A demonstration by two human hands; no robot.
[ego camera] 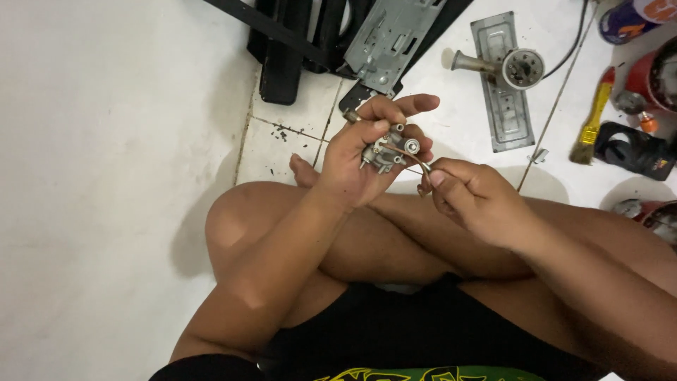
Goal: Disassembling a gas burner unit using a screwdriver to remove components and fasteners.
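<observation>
Hands meet above the person's crossed bare legs, over a white tiled floor (pixel 451 120). The left hand (pixel 363 159) is curled around a small grey metal carburetor (pixel 386 152), thumb and fingers closed on its body and the index finger stretched out above it; a ring sits on one finger. The carburetor is held in the air between the two hands, its round brass-rimmed port facing the right side. The right hand (pixel 469 194) has its fingertips pressed together, pinching a thin curved wire or tube (pixel 412 156) whose far end touches the carburetor (the exact kind of this part cannot be told). On the floor beyond the hands lies a long grey metal plate (pixel 502 116) with a cylindrical fitting (pixel 520 68) resting on it. Beside that plate, toward the right edge, lies a paintbrush (pixel 594 120) with a yellow handle, and just beyond it a black plastic part (pixel 635 149). A second grey stamped metal bracket (pixel 395 39) rests on a black frame (pixel 282 49) at the top. A thin black cable (pixel 557 106) runs diagonally across the tiles, and red containers (pixel 659 74) stand at the right edge, partly cut off.
</observation>
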